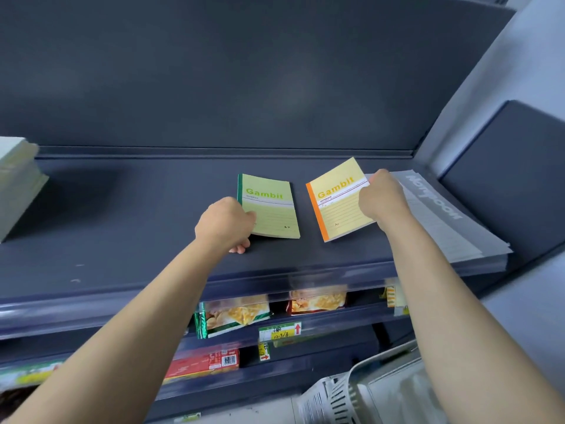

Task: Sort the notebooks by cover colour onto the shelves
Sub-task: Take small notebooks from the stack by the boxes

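Left hand (224, 223) pinching the near corner of a green-spined Gambit notebook (272, 209) flat on the dark shelf (122, 240), right hand (382, 197) gripping the right edge of a tilted orange-spined Gambit notebook (339, 203), just beside a grey notebook stack (443, 221)

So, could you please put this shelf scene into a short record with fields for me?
Surface: dark grey top shelf
Left hand: grips the green-spined notebook at its lower left corner
Right hand: grips the orange-spined notebook at its right edge
Notebooks: side by side, a gap between them
Right end: grey notebook stack, next to the orange-spined notebook
Left end: pale stack, partly out of frame
Below: snack packets on lower shelves; white basket at bottom right
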The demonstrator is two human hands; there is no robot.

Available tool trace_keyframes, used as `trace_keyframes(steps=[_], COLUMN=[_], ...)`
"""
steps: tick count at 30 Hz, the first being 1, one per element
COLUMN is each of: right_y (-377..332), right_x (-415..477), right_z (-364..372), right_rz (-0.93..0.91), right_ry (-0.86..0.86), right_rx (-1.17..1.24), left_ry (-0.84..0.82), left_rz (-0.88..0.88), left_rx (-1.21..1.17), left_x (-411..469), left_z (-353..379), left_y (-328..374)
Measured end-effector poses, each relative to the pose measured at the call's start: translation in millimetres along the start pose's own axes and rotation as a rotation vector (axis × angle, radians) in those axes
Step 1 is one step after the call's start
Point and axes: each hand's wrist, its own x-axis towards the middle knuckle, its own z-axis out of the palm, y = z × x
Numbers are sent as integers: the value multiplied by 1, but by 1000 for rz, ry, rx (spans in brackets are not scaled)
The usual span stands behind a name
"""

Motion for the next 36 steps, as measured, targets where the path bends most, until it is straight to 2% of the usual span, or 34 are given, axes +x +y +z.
trace_keyframes(steps=[10,14,18,22,26,36], right_y=[3,-1,-2,-1,3,8], right_x=[2,5,7,8,7,8], right_z=[3,3,2,6,11,14], right_rz=[-11,-29,-37,-29,-15,0], right_ry=[-13,-3,-12,-28,-36,-37], right_rx=[2,5,12,32,27,-49], left_ry=[-3,64,182,274,309,334], left_rz=[39,51,68,168,238,263], left_rx=[236,393,349,298,293,278], left_x=[-3,-6,-6,-5,-8,-10], left_z=[-4,-6,-13,-19,-23,-26], left_y=[-1,0,3,8,11,12])
